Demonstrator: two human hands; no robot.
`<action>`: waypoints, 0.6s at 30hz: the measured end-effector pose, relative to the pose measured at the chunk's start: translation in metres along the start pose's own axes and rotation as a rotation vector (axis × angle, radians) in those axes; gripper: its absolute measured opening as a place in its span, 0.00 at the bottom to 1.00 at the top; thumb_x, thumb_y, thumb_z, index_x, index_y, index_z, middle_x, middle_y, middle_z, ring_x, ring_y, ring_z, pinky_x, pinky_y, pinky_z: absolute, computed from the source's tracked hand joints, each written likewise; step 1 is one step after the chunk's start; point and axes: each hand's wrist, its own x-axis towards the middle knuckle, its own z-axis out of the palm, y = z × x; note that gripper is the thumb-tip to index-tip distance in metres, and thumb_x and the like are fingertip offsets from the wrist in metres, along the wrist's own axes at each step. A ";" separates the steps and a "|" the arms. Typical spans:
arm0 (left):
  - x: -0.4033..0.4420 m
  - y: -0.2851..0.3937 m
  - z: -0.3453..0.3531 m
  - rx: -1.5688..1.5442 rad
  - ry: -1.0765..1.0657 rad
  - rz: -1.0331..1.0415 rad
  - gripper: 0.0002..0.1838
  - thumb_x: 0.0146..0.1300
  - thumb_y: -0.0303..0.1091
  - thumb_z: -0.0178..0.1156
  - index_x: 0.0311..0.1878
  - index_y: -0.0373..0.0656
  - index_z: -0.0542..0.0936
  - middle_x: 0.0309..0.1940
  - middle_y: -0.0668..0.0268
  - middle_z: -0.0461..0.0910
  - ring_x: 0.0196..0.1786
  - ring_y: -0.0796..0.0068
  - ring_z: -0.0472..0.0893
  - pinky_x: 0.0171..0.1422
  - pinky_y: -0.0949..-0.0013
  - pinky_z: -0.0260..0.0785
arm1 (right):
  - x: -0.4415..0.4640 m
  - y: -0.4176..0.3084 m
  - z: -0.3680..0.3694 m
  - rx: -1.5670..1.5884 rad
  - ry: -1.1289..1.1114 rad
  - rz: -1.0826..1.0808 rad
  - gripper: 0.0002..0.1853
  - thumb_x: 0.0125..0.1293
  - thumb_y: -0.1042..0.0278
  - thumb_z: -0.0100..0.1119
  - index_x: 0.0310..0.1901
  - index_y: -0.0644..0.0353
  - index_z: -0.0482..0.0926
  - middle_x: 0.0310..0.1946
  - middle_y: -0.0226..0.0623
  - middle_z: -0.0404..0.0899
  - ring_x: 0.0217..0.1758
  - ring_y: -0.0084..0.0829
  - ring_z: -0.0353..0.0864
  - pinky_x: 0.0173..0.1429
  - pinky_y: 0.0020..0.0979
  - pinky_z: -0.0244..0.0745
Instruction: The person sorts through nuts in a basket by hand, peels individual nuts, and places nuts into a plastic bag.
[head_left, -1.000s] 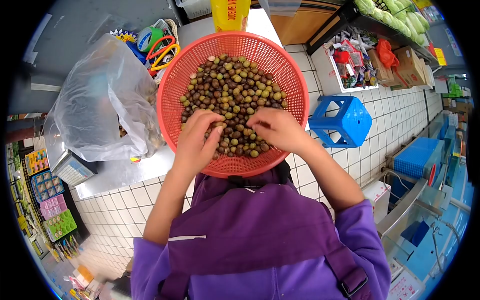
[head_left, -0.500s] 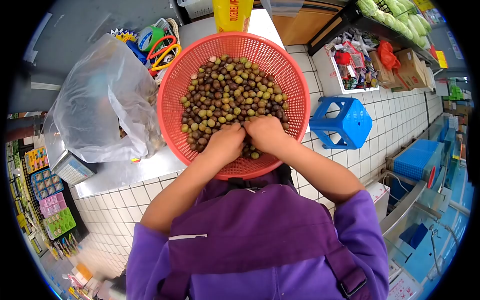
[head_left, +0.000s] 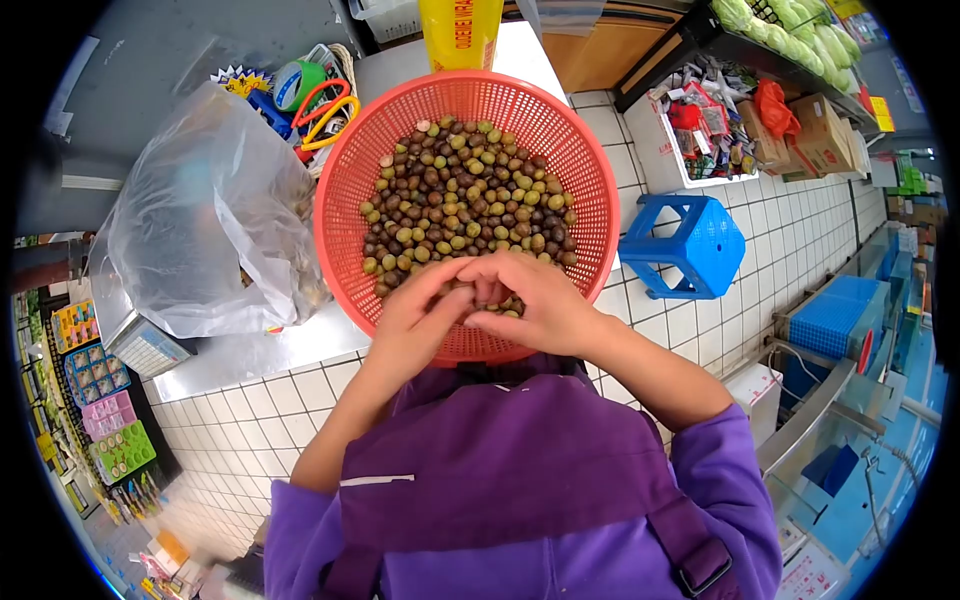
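Far left: coloured trays (head_left: 100, 400), contents too small to read. Clear plastic bag (head_left: 190, 220) on the shiny worktop (head_left: 270, 350); contents mostly obscured by folds and haze. It partly covers a keypad unit (head_left: 150, 345). Scissors (head_left: 327, 122) with red/yellow handles beside green tape roll (head_left: 296, 86); blades not visible.

Centre: red perforated basket (head_left: 338, 250), near rim partly behind the hands; round green-brown fruits (head_left: 460, 190) inside. Left hand (head_left: 425, 312) over the near side, fingers bent inward. Yellow package (head_left: 460, 38) past the far rim, top cut off. Right hand (head_left: 530, 305) mirrors left, fingers curled, tips meeting left's. Can't tell if either pinches a fruit.

Right: white tiled floor (head_left: 650, 305), blue plastic stool (head_left: 690, 248), white box (head_left: 655, 140) of small packets; leafy vegetables (head_left: 800, 30) clipped at top.
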 end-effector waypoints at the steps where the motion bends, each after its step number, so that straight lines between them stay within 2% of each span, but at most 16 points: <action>1: -0.010 0.003 -0.014 0.231 0.086 0.198 0.15 0.62 0.25 0.52 0.52 0.40 0.74 0.40 0.63 0.77 0.44 0.74 0.76 0.47 0.75 0.68 | 0.003 -0.007 -0.007 -0.028 0.007 0.042 0.18 0.53 0.69 0.65 0.46 0.56 0.73 0.29 0.30 0.74 0.32 0.25 0.75 0.36 0.26 0.72; 2: -0.022 0.026 -0.031 0.355 0.214 0.281 0.14 0.60 0.22 0.53 0.50 0.41 0.75 0.42 0.60 0.77 0.44 0.72 0.76 0.46 0.74 0.68 | 0.004 -0.009 -0.014 -0.055 0.014 0.088 0.19 0.54 0.68 0.65 0.48 0.57 0.74 0.29 0.29 0.74 0.31 0.24 0.75 0.37 0.25 0.71; 3: -0.034 0.028 -0.056 0.558 0.396 0.471 0.14 0.59 0.19 0.52 0.48 0.40 0.76 0.43 0.61 0.76 0.44 0.71 0.75 0.44 0.74 0.68 | 0.006 0.013 -0.018 -0.153 0.103 0.002 0.16 0.55 0.68 0.63 0.46 0.59 0.75 0.28 0.31 0.75 0.31 0.26 0.75 0.37 0.27 0.71; 4: -0.048 0.041 -0.081 0.683 0.559 0.515 0.14 0.59 0.18 0.51 0.48 0.39 0.76 0.45 0.60 0.75 0.45 0.70 0.74 0.43 0.73 0.68 | 0.013 0.026 -0.028 -0.343 0.162 -0.013 0.11 0.55 0.70 0.61 0.41 0.61 0.77 0.28 0.34 0.75 0.32 0.30 0.75 0.37 0.29 0.71; 5: -0.053 0.053 -0.104 0.794 0.661 0.535 0.13 0.59 0.19 0.53 0.48 0.38 0.75 0.48 0.57 0.75 0.45 0.69 0.74 0.43 0.73 0.69 | 0.021 0.040 -0.036 -0.436 0.169 0.090 0.06 0.56 0.70 0.57 0.35 0.60 0.79 0.30 0.38 0.76 0.37 0.37 0.76 0.40 0.36 0.72; 6: -0.052 0.063 -0.125 1.011 0.722 0.452 0.14 0.59 0.20 0.54 0.50 0.38 0.75 0.53 0.56 0.73 0.49 0.66 0.73 0.48 0.69 0.68 | 0.029 0.062 -0.043 -0.537 0.165 0.049 0.06 0.56 0.71 0.55 0.34 0.60 0.79 0.32 0.38 0.77 0.38 0.38 0.76 0.41 0.37 0.72; 7: -0.043 0.079 -0.126 1.201 0.762 0.436 0.16 0.62 0.25 0.53 0.54 0.38 0.73 0.54 0.58 0.71 0.54 0.66 0.71 0.58 0.67 0.61 | 0.038 0.071 -0.043 -0.617 0.164 0.071 0.07 0.56 0.70 0.54 0.35 0.59 0.80 0.33 0.37 0.77 0.40 0.39 0.76 0.43 0.37 0.73; 8: -0.041 0.085 -0.125 1.203 0.767 0.438 0.16 0.62 0.25 0.53 0.54 0.38 0.73 0.54 0.58 0.71 0.54 0.66 0.71 0.58 0.67 0.61 | 0.047 0.082 -0.040 -0.618 0.165 0.065 0.07 0.56 0.70 0.54 0.35 0.59 0.80 0.33 0.37 0.77 0.40 0.39 0.76 0.43 0.37 0.73; 10: -0.037 0.091 -0.125 1.293 0.886 0.580 0.17 0.61 0.25 0.54 0.55 0.37 0.72 0.59 0.57 0.68 0.58 0.64 0.69 0.60 0.65 0.61 | 0.065 0.101 -0.033 -0.799 0.079 0.108 0.09 0.55 0.68 0.55 0.37 0.58 0.80 0.36 0.36 0.77 0.43 0.39 0.75 0.46 0.37 0.74; 11: -0.038 0.088 -0.114 1.195 0.870 0.634 0.19 0.59 0.22 0.55 0.55 0.36 0.72 0.58 0.56 0.70 0.60 0.62 0.69 0.61 0.63 0.60 | 0.073 0.105 -0.031 -0.799 0.078 0.108 0.09 0.55 0.68 0.55 0.37 0.58 0.80 0.36 0.36 0.77 0.43 0.39 0.75 0.46 0.37 0.74; 13: -0.036 0.070 -0.091 0.952 0.634 0.800 0.19 0.52 0.21 0.59 0.50 0.38 0.75 0.49 0.57 0.77 0.52 0.61 0.74 0.58 0.61 0.62 | 0.085 0.110 -0.023 -0.939 -0.119 0.234 0.14 0.55 0.65 0.58 0.44 0.56 0.79 0.41 0.35 0.75 0.49 0.37 0.74 0.51 0.37 0.73; 14: -0.030 0.069 -0.069 0.921 0.530 0.749 0.19 0.47 0.20 0.61 0.46 0.39 0.77 0.44 0.57 0.79 0.48 0.61 0.76 0.55 0.63 0.64 | 0.087 0.114 -0.018 -0.938 -0.121 0.233 0.14 0.55 0.65 0.58 0.44 0.56 0.79 0.41 0.35 0.75 0.49 0.37 0.74 0.51 0.37 0.73; 15: -0.020 0.066 -0.051 0.812 0.413 0.727 0.17 0.46 0.20 0.61 0.43 0.39 0.78 0.44 0.57 0.79 0.47 0.61 0.76 0.51 0.63 0.65 | 0.089 0.118 -0.013 -0.907 -0.093 0.240 0.13 0.53 0.67 0.58 0.41 0.57 0.79 0.40 0.37 0.75 0.48 0.38 0.74 0.51 0.37 0.72; 18: 0.002 0.022 -0.024 0.558 0.220 0.459 0.12 0.53 0.24 0.60 0.42 0.39 0.78 0.41 0.61 0.78 0.45 0.61 0.75 0.50 0.66 0.66 | 0.089 0.120 -0.014 -0.903 -0.092 0.251 0.11 0.52 0.69 0.57 0.38 0.59 0.79 0.41 0.38 0.75 0.47 0.39 0.74 0.51 0.37 0.72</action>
